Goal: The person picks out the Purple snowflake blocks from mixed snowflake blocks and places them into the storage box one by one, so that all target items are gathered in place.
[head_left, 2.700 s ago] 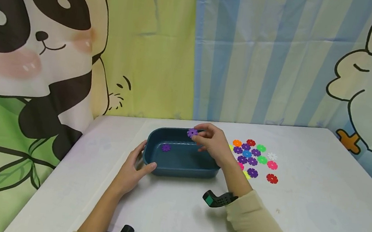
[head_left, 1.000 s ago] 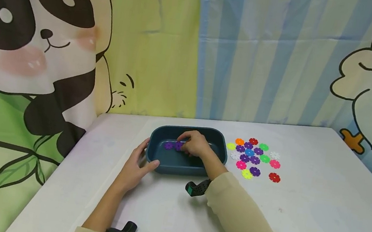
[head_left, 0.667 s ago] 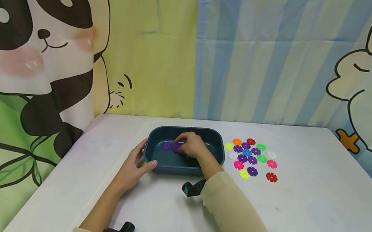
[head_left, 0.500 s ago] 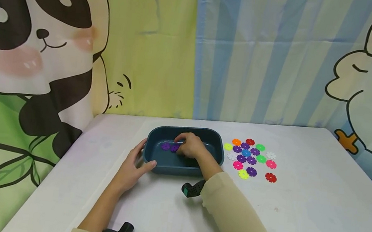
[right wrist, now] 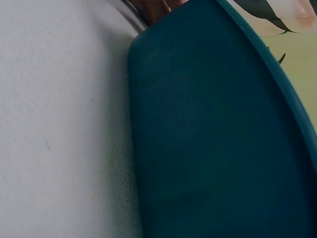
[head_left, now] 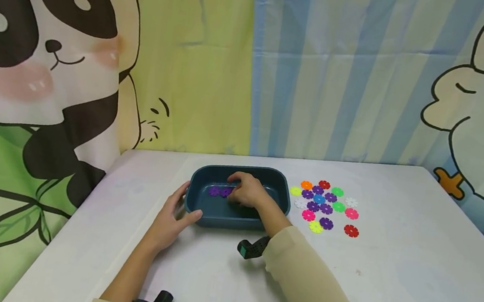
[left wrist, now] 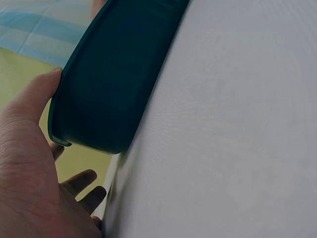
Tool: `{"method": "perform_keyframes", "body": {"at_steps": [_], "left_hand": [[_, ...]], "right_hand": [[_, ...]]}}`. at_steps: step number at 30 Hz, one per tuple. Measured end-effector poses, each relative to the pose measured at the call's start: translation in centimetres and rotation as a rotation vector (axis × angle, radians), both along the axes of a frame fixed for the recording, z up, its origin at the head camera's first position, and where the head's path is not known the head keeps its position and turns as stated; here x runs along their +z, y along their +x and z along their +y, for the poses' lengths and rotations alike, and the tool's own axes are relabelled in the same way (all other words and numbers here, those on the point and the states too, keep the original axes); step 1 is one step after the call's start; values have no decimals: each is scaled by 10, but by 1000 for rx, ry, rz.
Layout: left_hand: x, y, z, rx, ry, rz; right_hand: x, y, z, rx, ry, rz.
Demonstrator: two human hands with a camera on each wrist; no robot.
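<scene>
My left hand steadies the left end of a dark teal plastic box, thumb on the front rim and fingers round its side. In the left wrist view the thumb presses the rim, the lower fingers spread beside the wall. Reaching into the box, my right hand pinches the right edge of a purple notched plastic disc; its fingertips are partly hidden. Just left of that lies another purple notched disc on the box floor. The right wrist view shows mostly the box's outer wall.
Right of the box, several notched discs in mixed colours lie on the white-covered table, among them a blue disc and a red disc. A printed curtain hangs behind the table.
My right hand has lowered a purple disc from above the back rim into the box, then shifted it slightly left towards the other purple disc. The left hand keeps its place.
</scene>
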State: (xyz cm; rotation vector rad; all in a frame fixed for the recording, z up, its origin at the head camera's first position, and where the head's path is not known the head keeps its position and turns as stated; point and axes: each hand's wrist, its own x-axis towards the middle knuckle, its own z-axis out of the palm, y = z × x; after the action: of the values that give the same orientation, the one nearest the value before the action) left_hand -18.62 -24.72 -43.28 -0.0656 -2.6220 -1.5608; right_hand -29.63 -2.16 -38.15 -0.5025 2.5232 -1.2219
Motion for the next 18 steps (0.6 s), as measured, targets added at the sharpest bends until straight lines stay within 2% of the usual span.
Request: {"method": "perform_keyframes", "body": {"at_steps": [11,18], "left_hand": [[1,-2,0,1,-6,11],[1,1,1,4,-3,3]], "right_hand": [[3,-1,6,7,-83,-20],[8,3,11,-5,-275,-101]]}}
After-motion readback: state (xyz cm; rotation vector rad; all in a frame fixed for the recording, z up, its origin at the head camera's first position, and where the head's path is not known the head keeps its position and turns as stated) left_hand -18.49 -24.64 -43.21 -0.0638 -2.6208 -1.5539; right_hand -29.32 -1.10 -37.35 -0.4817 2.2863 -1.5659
